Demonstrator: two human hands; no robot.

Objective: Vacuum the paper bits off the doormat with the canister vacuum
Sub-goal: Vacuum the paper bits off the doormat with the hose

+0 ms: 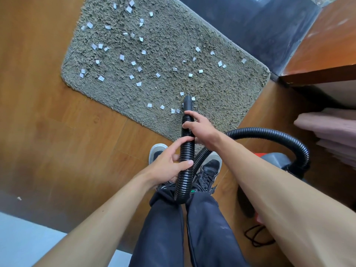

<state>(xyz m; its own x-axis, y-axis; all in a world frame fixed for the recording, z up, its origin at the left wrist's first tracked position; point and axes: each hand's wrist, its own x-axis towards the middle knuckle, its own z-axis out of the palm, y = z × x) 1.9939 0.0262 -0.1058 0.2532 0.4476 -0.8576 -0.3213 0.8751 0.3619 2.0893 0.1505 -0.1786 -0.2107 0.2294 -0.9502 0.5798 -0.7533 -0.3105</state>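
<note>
White paper bits (101,78) lie scattered over the grey doormat (231,89), which fills the upper middle of the frame on a wooden floor (38,93). The black nozzle (187,104) points down at the mat's near edge, with bits just beside it. The right hand (201,130) has its fingers clamped on the ribbed hose (185,151) just behind the nozzle. The left hand (167,164) has its fingers curled round the hose lower down. The hose loops right to the vacuum (275,160), near the shoes (210,168).

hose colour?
Black, ribbed corrugated hose, clearest in the head view.
</note>
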